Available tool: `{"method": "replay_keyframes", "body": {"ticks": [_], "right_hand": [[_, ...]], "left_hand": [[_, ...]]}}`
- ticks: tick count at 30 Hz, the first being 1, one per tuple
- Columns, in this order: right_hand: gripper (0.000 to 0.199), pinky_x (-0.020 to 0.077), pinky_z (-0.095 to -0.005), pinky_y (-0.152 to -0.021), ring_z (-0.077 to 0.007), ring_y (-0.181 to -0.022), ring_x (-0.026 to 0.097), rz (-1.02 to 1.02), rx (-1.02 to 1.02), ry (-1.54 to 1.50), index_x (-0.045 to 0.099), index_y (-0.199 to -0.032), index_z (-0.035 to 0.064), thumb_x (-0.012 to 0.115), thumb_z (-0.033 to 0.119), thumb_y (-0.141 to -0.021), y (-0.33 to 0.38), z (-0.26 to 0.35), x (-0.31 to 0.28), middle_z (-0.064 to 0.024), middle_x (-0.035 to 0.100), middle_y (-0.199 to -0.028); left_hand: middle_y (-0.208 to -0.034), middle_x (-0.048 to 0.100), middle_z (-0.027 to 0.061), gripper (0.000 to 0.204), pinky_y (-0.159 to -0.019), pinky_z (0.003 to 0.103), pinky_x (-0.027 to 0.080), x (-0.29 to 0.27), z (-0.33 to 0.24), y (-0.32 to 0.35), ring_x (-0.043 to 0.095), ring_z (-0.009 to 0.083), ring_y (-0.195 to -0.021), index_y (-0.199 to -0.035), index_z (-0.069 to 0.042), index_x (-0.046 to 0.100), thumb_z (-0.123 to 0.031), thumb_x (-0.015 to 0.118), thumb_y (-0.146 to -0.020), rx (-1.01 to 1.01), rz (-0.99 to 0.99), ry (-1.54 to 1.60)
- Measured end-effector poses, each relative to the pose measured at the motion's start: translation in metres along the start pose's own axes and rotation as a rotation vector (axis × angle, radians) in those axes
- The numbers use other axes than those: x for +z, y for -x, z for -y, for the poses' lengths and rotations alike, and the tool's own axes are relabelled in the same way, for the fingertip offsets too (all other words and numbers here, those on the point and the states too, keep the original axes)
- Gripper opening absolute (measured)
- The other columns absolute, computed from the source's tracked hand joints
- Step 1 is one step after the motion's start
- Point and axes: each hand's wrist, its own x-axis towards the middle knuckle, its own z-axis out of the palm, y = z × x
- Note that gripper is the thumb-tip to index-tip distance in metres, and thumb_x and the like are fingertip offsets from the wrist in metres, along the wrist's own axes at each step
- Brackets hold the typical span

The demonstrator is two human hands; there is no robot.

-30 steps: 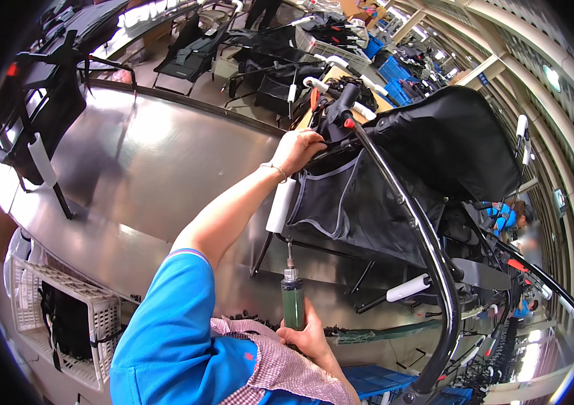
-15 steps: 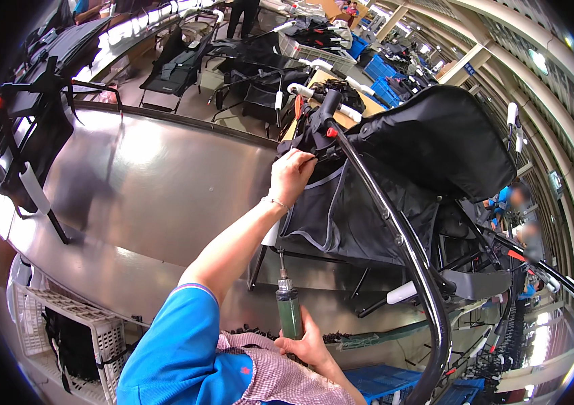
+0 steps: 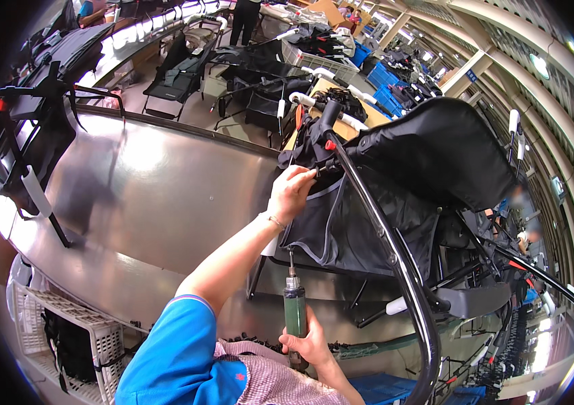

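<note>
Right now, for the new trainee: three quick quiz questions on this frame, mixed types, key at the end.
1. True or false: the left hand grips the black fabric near the top of the stroller frame.
2. What does the right hand hold? A) hammer B) green screwdriver C) tape roll
3. Which way does the tool's tip point?

Key: 1 true. 2 B. 3 Up, toward the underside of the fabric.
</note>
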Motion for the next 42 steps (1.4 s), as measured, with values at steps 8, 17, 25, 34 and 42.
{"method": "replay_keyframes", "body": {"ticks": [8,17,25,34,42], "right_hand": [[0.068,0.0512,-0.0265,-0.051,-0.0137,-0.057,0.059,0.01,-0.124,-0.026,0.036,-0.127,0.0,0.079,0.017,-0.077,-0.023,0.018,-0.011,-0.0063,0.058,-0.078],[0.068,0.049,-0.0295,-0.049,-0.017,-0.055,0.059,0.024,-0.19,-0.096,0.036,-0.128,0.0007,0.078,0.021,-0.078,-0.058,0.053,-0.005,-0.0066,0.055,-0.077],[0.061,0.0509,-0.0296,-0.047,-0.0183,-0.051,0.06,-0.069,-0.109,-0.107,0.044,-0.113,0.0029,0.076,0.039,-0.077,-0.092,0.071,0.0,-0.0097,0.058,-0.071],[0.047,0.0506,-0.0299,-0.05,-0.0172,-0.054,0.06,-0.172,0.06,-0.123,0.058,-0.082,0.0011,0.075,0.044,-0.077,-0.104,0.07,-0.001,-0.0088,0.061,-0.07],[0.05,0.0492,-0.0296,-0.049,-0.0173,-0.054,0.06,-0.159,0.082,-0.138,0.059,-0.079,0.0011,0.073,0.049,-0.077,-0.106,0.074,0.0,-0.0084,0.059,-0.07]], "left_hand": [[-0.109,0.055,0.009,0.048,-0.091,0.031,0.044,-0.005,0.026,-0.024,0.054,0.0212,-0.103,-0.116,-0.003,0.055,-0.014,0.077,-0.075,-0.132,0.24,0.071],[-0.093,0.062,0.0136,0.034,-0.076,0.034,0.048,0.021,0.025,-0.003,0.061,0.0286,-0.084,-0.108,0.0,0.059,-0.014,0.072,-0.08,-0.279,0.196,0.206],[-0.092,0.062,0.0141,0.037,-0.08,0.039,0.048,0.042,0.018,0.01,0.06,0.0344,-0.088,-0.106,-0.004,0.061,-0.004,0.069,-0.07,-0.268,-0.063,0.089],[-0.094,0.061,0.0109,0.044,-0.087,0.032,0.046,0.039,0.031,0.013,0.06,0.0262,-0.094,-0.115,-0.004,0.059,0.002,0.065,-0.071,-0.325,0.022,0.243],[-0.102,0.058,-0.0035,0.034,-0.089,0.023,0.041,0.0,0.023,-0.01,0.052,0.0071,-0.095,-0.119,-0.003,0.061,-0.008,0.066,-0.086,-0.751,0.29,0.83]]}}
